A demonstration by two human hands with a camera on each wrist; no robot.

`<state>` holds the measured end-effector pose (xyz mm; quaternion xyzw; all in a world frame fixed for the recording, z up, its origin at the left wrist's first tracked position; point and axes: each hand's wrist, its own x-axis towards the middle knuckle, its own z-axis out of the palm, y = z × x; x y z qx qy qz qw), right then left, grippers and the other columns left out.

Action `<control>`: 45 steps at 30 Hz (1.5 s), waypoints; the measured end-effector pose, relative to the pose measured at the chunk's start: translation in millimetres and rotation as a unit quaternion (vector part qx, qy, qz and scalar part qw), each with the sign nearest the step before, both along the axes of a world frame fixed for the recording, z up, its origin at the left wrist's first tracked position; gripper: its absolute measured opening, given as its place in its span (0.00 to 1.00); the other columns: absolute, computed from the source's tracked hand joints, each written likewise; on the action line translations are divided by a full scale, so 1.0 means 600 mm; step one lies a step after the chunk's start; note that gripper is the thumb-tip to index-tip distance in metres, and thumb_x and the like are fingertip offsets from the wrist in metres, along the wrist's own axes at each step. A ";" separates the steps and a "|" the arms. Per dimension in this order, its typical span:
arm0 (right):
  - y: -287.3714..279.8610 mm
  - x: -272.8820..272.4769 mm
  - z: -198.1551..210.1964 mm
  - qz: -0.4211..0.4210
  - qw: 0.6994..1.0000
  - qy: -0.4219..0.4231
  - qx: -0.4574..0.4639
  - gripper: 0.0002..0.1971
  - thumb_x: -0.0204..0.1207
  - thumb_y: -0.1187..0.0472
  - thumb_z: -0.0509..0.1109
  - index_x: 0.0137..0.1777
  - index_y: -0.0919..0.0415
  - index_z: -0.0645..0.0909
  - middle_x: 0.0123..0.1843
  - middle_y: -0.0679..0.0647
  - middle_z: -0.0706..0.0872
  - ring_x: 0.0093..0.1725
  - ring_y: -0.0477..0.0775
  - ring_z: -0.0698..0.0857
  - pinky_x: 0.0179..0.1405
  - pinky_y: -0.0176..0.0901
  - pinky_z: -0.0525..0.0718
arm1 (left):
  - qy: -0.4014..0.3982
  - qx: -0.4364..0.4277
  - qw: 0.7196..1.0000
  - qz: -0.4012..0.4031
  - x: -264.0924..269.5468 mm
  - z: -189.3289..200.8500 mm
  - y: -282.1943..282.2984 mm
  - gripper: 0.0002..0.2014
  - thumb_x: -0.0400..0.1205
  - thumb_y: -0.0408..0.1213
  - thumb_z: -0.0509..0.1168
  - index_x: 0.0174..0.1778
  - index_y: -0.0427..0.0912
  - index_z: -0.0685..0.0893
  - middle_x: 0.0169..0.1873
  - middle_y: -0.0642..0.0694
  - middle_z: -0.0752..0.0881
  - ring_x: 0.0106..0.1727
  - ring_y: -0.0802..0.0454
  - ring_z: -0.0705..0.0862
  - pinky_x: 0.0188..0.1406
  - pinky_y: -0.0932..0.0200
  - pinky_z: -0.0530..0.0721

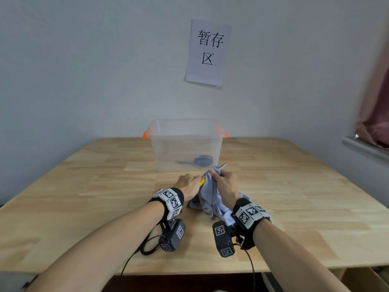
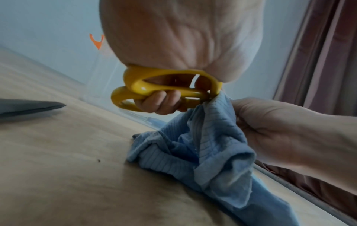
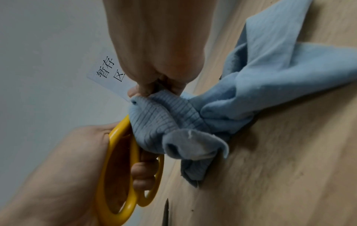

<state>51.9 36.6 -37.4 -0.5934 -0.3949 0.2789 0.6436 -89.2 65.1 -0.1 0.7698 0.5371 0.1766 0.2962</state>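
Head view: yellow-handled steel scissors (image 1: 202,181) are gripped by left hand (image 1: 187,185), long axis toward 1 o'clock, and wrapped in blue ribbed cloth (image 1: 207,193) pinched by right hand (image 1: 226,183).

The cloth (image 1: 207,194) lies on the table (image 1: 84,186) before the box (image 1: 160,144), which holds a pair of scissors (image 1: 200,161).

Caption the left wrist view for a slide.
Left hand grips yellow scissors; right hand pinches a blue cloth against them.
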 end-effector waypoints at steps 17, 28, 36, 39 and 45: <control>0.005 -0.002 -0.003 0.030 0.998 0.059 -0.004 0.15 0.80 0.58 0.74 0.38 0.70 0.85 0.32 0.57 0.82 0.35 0.50 0.79 0.36 0.44 0.79 | 0.037 0.017 0.999 -0.031 -0.024 0.003 0.006 0.18 0.89 0.45 0.48 0.38 0.41 0.74 0.56 0.29 0.82 0.50 0.37 0.76 0.49 0.51 0.69; -0.003 -0.002 -0.011 0.015 0.991 0.130 0.002 0.18 0.79 0.55 0.74 0.43 0.75 0.85 0.37 0.62 0.81 0.40 0.56 0.80 0.43 0.50 0.81 | 0.095 0.031 0.994 -0.051 -0.033 0.000 0.009 0.17 0.90 0.33 0.52 0.72 0.34 0.75 0.66 0.32 0.80 0.66 0.36 0.79 0.61 0.52 0.75; 0.005 -0.010 0.006 -0.012 0.992 0.119 0.028 0.15 0.81 0.58 0.73 0.40 0.71 0.84 0.36 0.61 0.83 0.40 0.55 0.83 0.44 0.49 0.83 | 0.145 0.083 0.981 -0.095 -0.029 0.005 0.002 0.17 0.90 0.32 0.51 0.71 0.32 0.76 0.65 0.31 0.81 0.66 0.35 0.79 0.60 0.52 0.74; 0.008 -0.009 0.012 -0.027 0.992 0.121 0.038 0.17 0.82 0.60 0.72 0.45 0.78 0.85 0.39 0.63 0.86 0.41 0.55 0.85 0.45 0.50 0.85 | 0.148 0.082 0.980 -0.102 -0.028 0.011 0.003 0.17 0.91 0.33 0.49 0.71 0.31 0.75 0.65 0.30 0.80 0.65 0.35 0.79 0.60 0.52 0.74; 0.012 -0.005 0.006 -0.042 0.992 0.117 0.031 0.17 0.81 0.59 0.72 0.44 0.78 0.86 0.39 0.67 0.88 0.42 0.58 0.87 0.48 0.55 0.87 | 0.146 0.058 0.982 -0.103 -0.029 0.018 0.002 0.18 0.91 0.33 0.49 0.72 0.30 0.75 0.66 0.30 0.79 0.67 0.35 0.78 0.61 0.52 0.73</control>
